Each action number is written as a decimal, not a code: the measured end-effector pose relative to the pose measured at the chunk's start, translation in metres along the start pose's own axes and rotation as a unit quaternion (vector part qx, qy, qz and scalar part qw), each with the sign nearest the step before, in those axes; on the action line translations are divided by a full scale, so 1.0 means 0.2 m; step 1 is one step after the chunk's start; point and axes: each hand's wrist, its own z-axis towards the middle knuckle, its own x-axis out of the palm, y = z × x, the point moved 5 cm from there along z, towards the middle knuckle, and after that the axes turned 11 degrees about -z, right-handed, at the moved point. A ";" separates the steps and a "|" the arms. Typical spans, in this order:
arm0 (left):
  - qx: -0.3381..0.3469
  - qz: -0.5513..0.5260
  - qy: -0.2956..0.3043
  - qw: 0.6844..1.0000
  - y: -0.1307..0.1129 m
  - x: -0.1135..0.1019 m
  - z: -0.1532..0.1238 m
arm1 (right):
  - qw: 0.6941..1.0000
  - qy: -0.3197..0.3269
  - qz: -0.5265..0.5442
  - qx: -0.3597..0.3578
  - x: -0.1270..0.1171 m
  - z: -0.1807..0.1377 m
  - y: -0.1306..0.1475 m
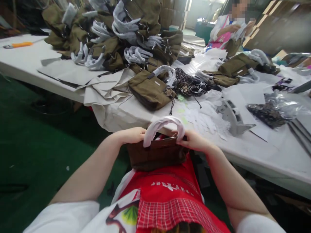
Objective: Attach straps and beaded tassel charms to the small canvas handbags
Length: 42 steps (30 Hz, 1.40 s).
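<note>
A small brown handbag (pixel 157 155) rests on my lap against my red apron (pixel 167 194). Its handle (pixel 163 124) is wrapped in white paper and arches up between my hands. My left hand (pixel 131 134) grips the bag's top edge at the left end of the handle, fingers curled. My right hand (pixel 191 139) is closed on the right end of the handle and the bag's rim. Just beyond, an olive-brown handbag (pixel 149 90) with a wrapped handle lies on the white table (pixel 255 149).
A heap of olive bags with paper-wrapped handles (pixel 121 35) fills the far table. Grey paper sheets (pixel 97 87), dark chains and straps (pixel 191 85), plastic packets (pixel 269 113) and white slips lie around. Another person in a pink apron (pixel 225 30) works at the far end. Green floor lies left.
</note>
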 end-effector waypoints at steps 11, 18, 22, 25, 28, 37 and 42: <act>-0.020 -0.077 0.121 0.989 0.01 -0.15 0.02 | 0.979 -0.176 -0.080 0.063 -0.03 -0.10 -0.02; 0.006 -0.039 0.140 0.989 0.04 -0.05 0.06 | 0.942 -0.267 -0.128 0.158 0.01 -0.22 -0.06; 0.031 0.039 0.119 0.992 0.00 0.01 0.09 | 0.904 -0.290 -0.245 0.196 -0.01 -0.29 -0.04; 0.110 0.038 0.135 0.984 -0.09 0.05 0.07 | 0.896 -0.281 -0.279 0.201 0.00 -0.31 -0.05; 0.122 0.037 0.205 0.970 -0.14 0.10 0.05 | 0.910 -0.267 -0.257 0.184 0.00 -0.30 -0.05; 0.000 -0.004 0.032 0.999 0.00 0.03 0.11 | 0.988 -0.144 0.030 0.049 -0.05 -0.37 -0.03; 0.007 -0.016 0.045 0.999 0.01 0.05 0.11 | 0.969 -0.006 0.249 0.003 -0.01 -0.37 -0.02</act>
